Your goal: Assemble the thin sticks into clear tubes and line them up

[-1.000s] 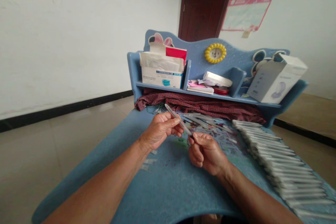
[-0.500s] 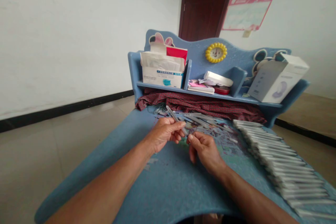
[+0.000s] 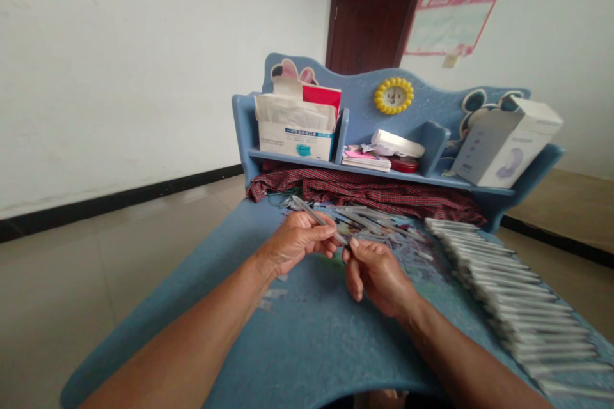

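A slim clear pen (image 3: 306, 207) slants between my hands over the blue desk (image 3: 288, 345). My left hand (image 3: 298, 244) is closed round its middle, with the thumb lying along the barrel. At the lower, darker end, my right hand (image 3: 381, 275) pinches the pen between thumb and fingertips, which partly hide that end. Just beyond my hands lies a loose heap of clear tubes and thin refills (image 3: 371, 222). Small clear strips (image 3: 273, 297) rest on the desk near my left wrist.
A long stack of pens (image 3: 508, 294) covers the desk's right side. Red checked cloth (image 3: 384, 195) lies under the back shelf. On the shelf stand a mask box (image 3: 295, 131), papers (image 3: 367, 161), a red tin (image 3: 404, 165) and a white box (image 3: 503, 140).
The pen's far end has shifted left and away, with more of it showing past my left hand. My right hand stays at its lower end, turned slightly.
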A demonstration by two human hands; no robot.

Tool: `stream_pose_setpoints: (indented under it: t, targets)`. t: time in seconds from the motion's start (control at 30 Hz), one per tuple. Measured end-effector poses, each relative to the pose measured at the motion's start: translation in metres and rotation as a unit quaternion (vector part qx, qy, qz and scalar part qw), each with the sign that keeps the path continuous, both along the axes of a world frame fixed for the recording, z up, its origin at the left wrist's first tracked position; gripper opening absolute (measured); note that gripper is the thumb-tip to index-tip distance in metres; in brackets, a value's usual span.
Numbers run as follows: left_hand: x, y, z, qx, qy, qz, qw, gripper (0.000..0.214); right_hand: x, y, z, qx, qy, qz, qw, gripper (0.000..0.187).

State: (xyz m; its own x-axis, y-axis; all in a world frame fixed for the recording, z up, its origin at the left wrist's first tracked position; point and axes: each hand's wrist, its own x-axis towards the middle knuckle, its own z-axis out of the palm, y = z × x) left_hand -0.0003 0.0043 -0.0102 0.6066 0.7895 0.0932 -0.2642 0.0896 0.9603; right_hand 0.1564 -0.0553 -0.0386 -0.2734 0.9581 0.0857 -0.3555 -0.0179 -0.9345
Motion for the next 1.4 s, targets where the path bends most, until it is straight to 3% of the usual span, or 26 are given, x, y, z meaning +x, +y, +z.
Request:
stream_pose_setpoints:
  t: [0.17, 0.3, 0.4, 0.6, 0.77, 0.9, 1.07, 1.17, 1.4]
  targets:
    - [0.0015, -0.0001, -0.0008, 0.005, 0.012, 0.050, 0.999, 0.015, 0.0017, 0.0039, -0.0062, 0.063, -0.106, -0.108, 0.987, 0.026]
    - [0.0025, -0.0008, -0.0019, 0.005, 0.020, 0.049, 0.999, 0.016, 0.0017, 0.0025, -0.0076, 0.110, -0.166, -0.135, 0.971, 0.024]
    - [0.0026, -0.0004, -0.0032, 0.006, 0.014, 0.030, 0.999, 0.016, 0.0008, -0.0002, -0.0041, 0.095, -0.163, -0.123, 0.974, 0.027]
    - [0.0027, -0.0009, -0.0023, 0.005, 0.013, 0.019, 1.000, 0.016, 0.0001, -0.0001, -0.0001, 0.007, -0.039, -0.020, 0.999, 0.032]
    - [0.0038, -0.0007, -0.0042, 0.007, 0.022, 0.060, 0.998, 0.019, 0.0033, 0.0034, -0.0038, 0.079, -0.152, -0.099, 0.980, 0.028]
    - [0.0043, -0.0009, -0.0061, 0.007, 0.017, 0.044, 0.999, 0.019, 0.0032, 0.0027, -0.0052, 0.099, -0.182, -0.124, 0.970, 0.030]
    - [0.0033, -0.0018, -0.0049, 0.011, 0.002, 0.011, 1.000, 0.016, 0.0001, -0.0008, -0.0020, 0.026, -0.043, -0.039, 0.998, 0.032]
    - [0.0028, -0.0016, -0.0043, 0.013, -0.002, 0.001, 1.000, 0.016, -0.0006, -0.0009, -0.0004, -0.015, 0.032, 0.023, 0.999, 0.033]
    - [0.0043, -0.0019, -0.0046, 0.008, 0.003, 0.014, 1.000, 0.017, 0.0029, 0.0020, -0.0011, -0.032, 0.020, 0.009, 0.999, 0.035]
